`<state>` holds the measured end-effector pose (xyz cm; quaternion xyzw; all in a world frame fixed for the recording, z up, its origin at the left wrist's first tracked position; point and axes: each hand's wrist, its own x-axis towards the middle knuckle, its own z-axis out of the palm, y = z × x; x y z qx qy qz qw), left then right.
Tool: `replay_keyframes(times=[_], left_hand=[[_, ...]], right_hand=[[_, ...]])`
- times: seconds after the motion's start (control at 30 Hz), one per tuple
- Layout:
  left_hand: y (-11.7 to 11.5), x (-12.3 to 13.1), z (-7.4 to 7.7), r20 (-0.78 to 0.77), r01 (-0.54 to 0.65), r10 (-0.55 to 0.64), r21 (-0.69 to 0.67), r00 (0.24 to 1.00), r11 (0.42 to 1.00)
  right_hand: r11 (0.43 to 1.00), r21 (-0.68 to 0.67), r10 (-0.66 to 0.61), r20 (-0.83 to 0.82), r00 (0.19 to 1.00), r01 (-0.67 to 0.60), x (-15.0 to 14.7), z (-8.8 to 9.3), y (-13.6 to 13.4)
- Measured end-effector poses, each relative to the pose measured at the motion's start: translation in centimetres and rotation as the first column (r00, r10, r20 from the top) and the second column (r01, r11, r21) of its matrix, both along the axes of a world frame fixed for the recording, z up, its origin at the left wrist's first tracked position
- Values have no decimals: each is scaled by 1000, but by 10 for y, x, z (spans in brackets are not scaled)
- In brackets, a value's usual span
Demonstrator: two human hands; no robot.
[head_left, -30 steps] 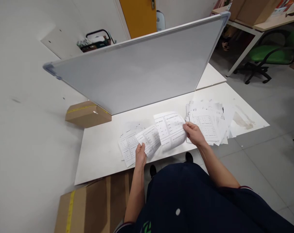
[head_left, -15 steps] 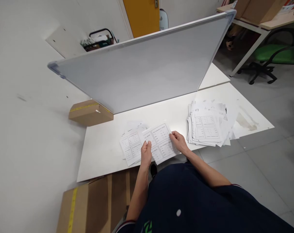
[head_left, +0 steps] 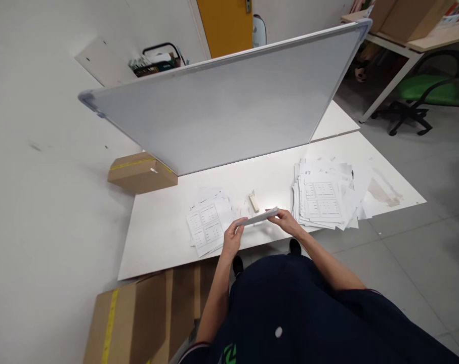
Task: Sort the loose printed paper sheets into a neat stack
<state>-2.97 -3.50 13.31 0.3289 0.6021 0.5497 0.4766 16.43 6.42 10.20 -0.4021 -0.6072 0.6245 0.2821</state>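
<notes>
Between my hands, a paper sheet (head_left: 257,218) is tilted almost edge-on, so its printed face is hidden; whether it is one sheet or several I cannot tell. My left hand (head_left: 232,239) is closed on its left end and my right hand (head_left: 284,221) on its right end. Just beyond it on the table lies a small cream-coloured, oblong object (head_left: 254,202), perhaps a utility knife. A few printed sheets (head_left: 208,227) lie overlapped to the left. A thicker, untidy stack of printed papers (head_left: 322,199) sits to the right of my right hand.
A large whiteboard (head_left: 229,106) leans up along the back of the white table (head_left: 153,237). One cardboard box (head_left: 141,174) stands at the table's left end, and more cardboard boxes (head_left: 138,318) are below it. A green chair (head_left: 422,88) is at the far right.
Both hands have turned the paper from lying face-up to nearly edge-on, raising it off the table. The cream-coloured object behind it has come into view.
</notes>
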Motion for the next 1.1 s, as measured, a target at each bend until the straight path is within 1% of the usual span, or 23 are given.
replay_keyframes(times=[0.07, 0.13, 0.23, 0.33, 0.47, 0.57, 0.67, 0.8, 0.87, 0.9, 0.97, 1.0, 1.03, 1.1], left_hand=[[1, 2, -12, -31, 16, -17, -19, 999, 1000], [1, 3, -24, -73, 4, -7, -44, 997, 999], [3, 2, -34, -106, -23, 18, -48, 994, 999], [6, 2, -34, -78, -29, 25, -51, 997, 998], [10, 5, -27, -12, -55, 55, -47, 998, 997], [12, 5, -27, -66, -41, 41, -10, 997, 999], [13, 5, -31, -121, -23, 22, -7, 992, 1000], [14, 4, -36, -108, -53, 52, -6, 993, 999], [14, 3, -39, -100, -70, 69, 0, 993, 998], [14, 2, -40, -95, -83, 82, -1, 992, 997], [13, 0, -44, -66, -113, 112, -12, 992, 994], [12, -2, -47, -42, -127, 126, -17, 991, 992], [10, -4, -51, -14, -132, 131, -19, 991, 991], [5, -7, -59, 21, -115, 116, -25, 993, 993]], right_hand=[[1000, -17, -15, 39, 999, 15, 1, -17, -3], [998, -54, -18, 47, 999, 21, 2, -30, -5], [998, -59, -19, 18, 1000, 20, 3, -39, -4], [998, -59, -7, -8, 1000, 7, 3, -39, -1], [994, -109, 2, 7, 1000, -2, 3, -41, 3], [995, -98, -17, 30, 999, 20, 2, -45, 5], [995, -92, -29, 35, 999, 32, 0, -49, 6], [996, -87, 2, 14, 1000, -1, -3, -53, 7], [999, -49, 20, 58, 998, -18, -2, -48, 9], [999, -12, 31, 100, 995, -29, 0, -42, 10], [991, 106, 64, 206, 976, -87, 5, -22, 12], [974, 186, 81, 265, 961, -133, 8, -9, 13], [943, 270, 100, 325, 940, -194, 10, 5, 13], [850, 415, 99, 478, 873, -324, 13, 30, 10]])
